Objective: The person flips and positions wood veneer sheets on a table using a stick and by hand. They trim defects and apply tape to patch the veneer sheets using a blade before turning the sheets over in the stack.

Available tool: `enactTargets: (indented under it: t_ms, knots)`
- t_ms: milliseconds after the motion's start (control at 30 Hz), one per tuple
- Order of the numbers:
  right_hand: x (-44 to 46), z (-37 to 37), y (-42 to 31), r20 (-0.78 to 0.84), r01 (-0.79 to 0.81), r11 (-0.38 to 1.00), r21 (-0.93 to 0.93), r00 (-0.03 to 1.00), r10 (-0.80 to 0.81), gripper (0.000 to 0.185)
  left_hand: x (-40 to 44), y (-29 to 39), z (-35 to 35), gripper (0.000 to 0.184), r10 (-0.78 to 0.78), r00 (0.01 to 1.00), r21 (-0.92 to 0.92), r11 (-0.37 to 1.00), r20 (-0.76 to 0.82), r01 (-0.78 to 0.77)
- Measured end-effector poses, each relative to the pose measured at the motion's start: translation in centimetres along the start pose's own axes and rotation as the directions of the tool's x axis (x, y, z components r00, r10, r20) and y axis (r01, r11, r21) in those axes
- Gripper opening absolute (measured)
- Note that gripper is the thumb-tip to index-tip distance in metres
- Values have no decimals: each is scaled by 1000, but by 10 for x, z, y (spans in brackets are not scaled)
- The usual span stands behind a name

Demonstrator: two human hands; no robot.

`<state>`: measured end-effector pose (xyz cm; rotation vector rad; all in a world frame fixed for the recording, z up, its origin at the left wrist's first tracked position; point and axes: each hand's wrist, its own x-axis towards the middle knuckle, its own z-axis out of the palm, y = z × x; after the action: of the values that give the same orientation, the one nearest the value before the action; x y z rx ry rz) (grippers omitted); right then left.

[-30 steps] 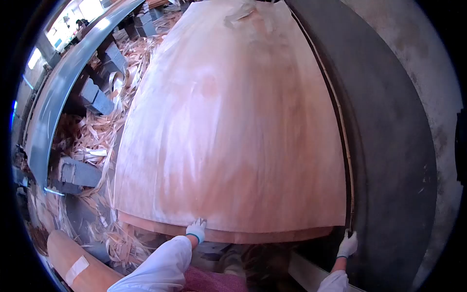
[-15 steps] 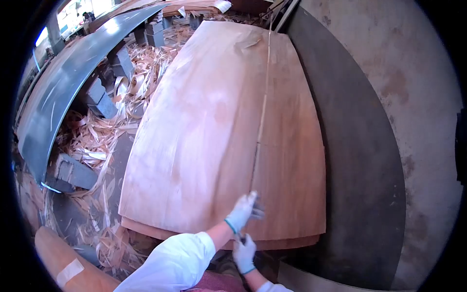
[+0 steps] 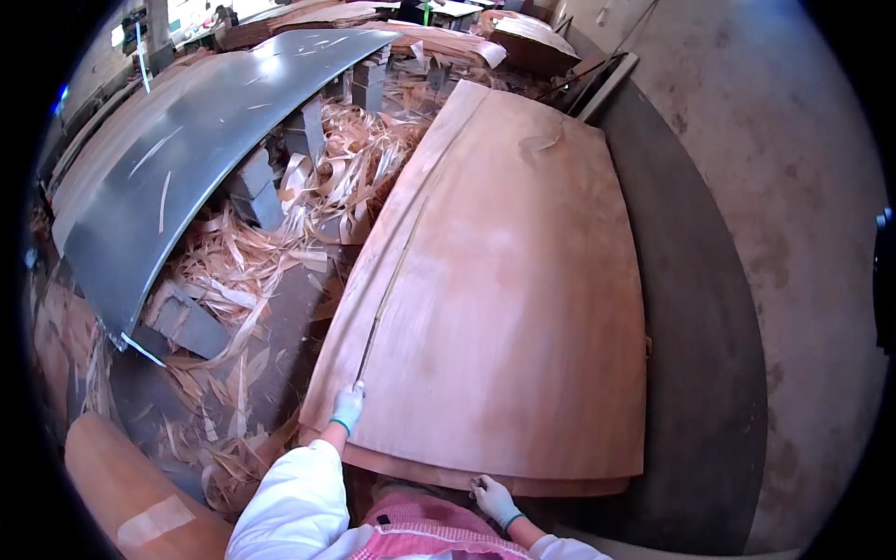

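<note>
A large stack of thin reddish-brown wood veneer sheets (image 3: 523, 308) lies in front of me. My left hand (image 3: 348, 407), in a pale glove with a green cuff, is closed on the near end of a long thin stick (image 3: 390, 285). The stick runs away from me along the left part of the top sheet. My right hand (image 3: 495, 500), gloved as well, is at the stack's front edge with its fingers curled. Whatever lies in those fingers is too small and dark to make out.
Left of the stack, veneer scraps (image 3: 233, 266) cover the floor around grey blocks (image 3: 257, 191). A curved dark sheet (image 3: 205, 140) rests on the blocks. A bent veneer piece (image 3: 140, 485) lies at lower left. A dark board (image 3: 700, 373) borders the stack's right side.
My left hand has moved left with the stick, from the right part of the sheet to its left part. My hands, close together before, are now apart. The view has shifted too.
</note>
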<state>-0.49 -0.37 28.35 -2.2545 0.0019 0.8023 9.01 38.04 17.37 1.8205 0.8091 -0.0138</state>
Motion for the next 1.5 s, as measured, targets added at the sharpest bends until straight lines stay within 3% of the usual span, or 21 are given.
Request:
enactTargets:
  t_ms: [33, 167, 233, 300, 333, 367, 433, 500, 533, 633, 667, 700, 767, 800, 867, 967, 1133, 1267, 1367, 1400, 1500]
  knots:
    - [-1, 9, -4, 56, -30, 999, 13, 998, 29, 30, -3, -1, -13, 45, 98, 995, 7, 995, -3, -98]
    - [13, 22, -68, -42, 310, 943, -118, 948, -317, 30, -39, 29, -50, 41, 290, 954, 20, 956, 70, -292]
    - [53, 34, -79, 33, 255, 967, -12, 967, -254, 33, -83, 22, -80, 37, 289, 949, 50, 954, 123, -297]
    - [67, 15, -140, 144, 36, 983, 182, 988, -63, 36, -149, 38, -118, 34, 269, 951, 66, 957, 149, -281]
    - [85, 13, -157, 164, -15, 957, 289, 986, -34, 37, -182, 51, -133, 33, 257, 953, 76, 960, 160, -271]
    - [101, 14, -168, 189, -67, 918, 391, 982, -8, 37, -205, 29, -144, 32, 32, 970, 64, 997, 243, -49]
    - [123, 13, -191, 96, 6, 793, 610, 992, -82, 40, -260, 41, -167, 33, 132, 965, 160, 972, 227, -170]
    - [137, 8, -204, 96, 12, 685, 728, 988, -118, 43, -297, 24, -180, 39, 17, 973, 360, 927, 232, -102]
    - [148, 13, -200, 98, 28, 671, 740, 984, -149, 38, -315, 21, -190, 42, -1, 962, 376, 921, 272, -105]
    - [143, 35, -190, 138, -91, 641, 762, 990, -25, 29, -364, -16, -202, 37, -162, 954, 297, 951, 250, 84]
    - [138, 50, -183, 120, -99, 566, 819, 993, 0, 24, -377, -19, -203, 37, -202, 952, 313, 942, 231, 124]
    - [133, 57, -177, 158, -147, 616, 774, 987, 37, 22, -389, -20, -203, 36, -234, 950, 326, 932, 204, 160]
    - [128, 83, -179, 40, -51, 722, 690, 999, 32, 20, -403, -19, -203, 36, -287, 945, 345, 912, 157, 220]
    - [127, 100, -189, 37, -44, 628, 777, 999, 25, 19, -408, -19, -202, 35, -302, 943, 352, 905, 139, 238]
    - [115, 112, -213, 48, 34, 749, 662, 995, -88, 22, -415, -18, -200, 34, -322, 941, 362, 894, 107, 265]
    - [110, 140, -241, 149, 74, 737, 672, 961, -232, 25, -421, -16, -192, 33, -326, 943, 369, 886, 67, 280]
    - [99, 159, -265, 179, 236, 829, 507, 912, -369, 29, -434, -19, -195, 31, -318, 948, 373, 882, 23, 287]
    - [79, 154, -262, 287, 119, 861, 495, 913, -291, 27, -460, -29, -196, 30, -347, 937, 354, 873, -35, 336]
    - [81, 175, -246, 226, 184, 863, 472, 920, -319, 25, -480, -34, -198, 29, -371, 925, 339, 862, -81, 376]
    - [61, 159, -257, 264, 80, 819, 569, 925, -274, 25, -485, -35, -197, 28, -377, 921, 330, 861, -96, 387]
    - [55, 150, -243, 333, 14, 783, 621, 900, -280, 24, -497, -43, -203, 27, -378, 917, 343, 850, -129, 399]
